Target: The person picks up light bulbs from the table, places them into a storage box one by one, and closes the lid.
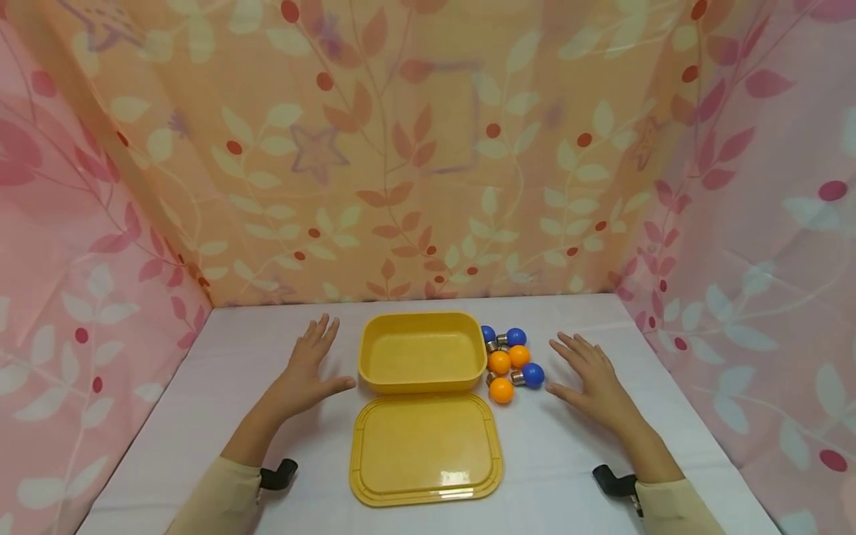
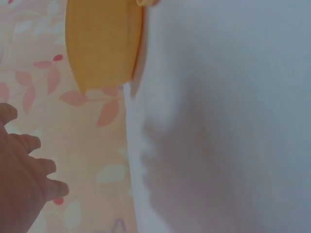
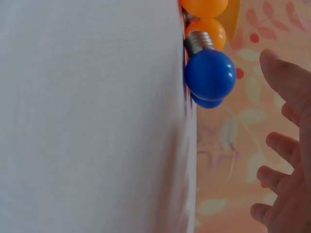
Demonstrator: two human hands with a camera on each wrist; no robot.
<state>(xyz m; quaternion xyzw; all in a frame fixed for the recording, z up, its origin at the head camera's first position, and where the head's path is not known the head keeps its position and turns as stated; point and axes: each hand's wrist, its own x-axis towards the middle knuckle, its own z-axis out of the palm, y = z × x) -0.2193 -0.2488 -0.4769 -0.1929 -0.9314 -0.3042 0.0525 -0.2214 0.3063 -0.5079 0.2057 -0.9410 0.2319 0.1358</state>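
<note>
Head view: An uncovered yellow box [image 1: 421, 387] sits on a white tabletop [image 1: 190, 420], its yellow lid [image 1: 424, 446] lying flat just in front of it, toward the person. Right of the box is a cluster of bulbs, three blue bulbs [image 1: 532, 375] and three orange bulbs [image 1: 501, 391], with metal screw bases. The left hand [image 1: 304, 379] is free, fingers spread, its thumb pointing at the box's near left corner. The right hand [image 1: 591, 383] is also free and spread; the bulbs lie between it and the box. A black device [image 1: 279, 474] shows at each cuff. An orange leaf-patterned curtain [image 1: 388, 148] hangs behind, with pink curtains [image 1: 769, 260] on both sides.

Left wrist view: The box's side wall shows at the top; the hand's extended fingers are apart from it, and a shadow darkens the tabletop.

Right wrist view: A blue bulb is foremost, hiding parts of others; spread fingers are beside them.
</note>
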